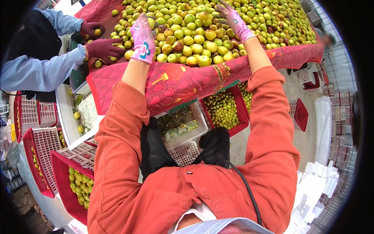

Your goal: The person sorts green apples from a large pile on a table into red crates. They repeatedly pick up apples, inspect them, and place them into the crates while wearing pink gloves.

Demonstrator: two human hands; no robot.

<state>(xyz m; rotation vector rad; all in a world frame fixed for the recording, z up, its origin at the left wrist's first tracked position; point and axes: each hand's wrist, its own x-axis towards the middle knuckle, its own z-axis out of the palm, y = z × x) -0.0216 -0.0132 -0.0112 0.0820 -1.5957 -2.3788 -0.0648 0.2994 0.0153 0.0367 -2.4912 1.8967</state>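
Note:
A deep layer of green-yellow jujubes (191,39), some blotched with brown, spreads over the table before me. My left hand (143,41), in a pink glove with a flower print, rests on its edge among the fruit at the left side of the pile. A yellow jujube (151,23) lies against its fingers, but whether they grip it is hidden. Farther right, my right hand (235,23), gloved alike, reaches over the pile. Its soiled fingers are apart and touch the fruit, with none held that I can see. Jujubes fill the space between both hands.
A red patterned cloth (172,84) drapes over the table's front edge. At the left, a co-worker's dark-gloved hands (103,49) handle fruit. Below stand a white crate (187,125), a red-lined crate of jujubes (225,109) and another crate of jujubes (79,187).

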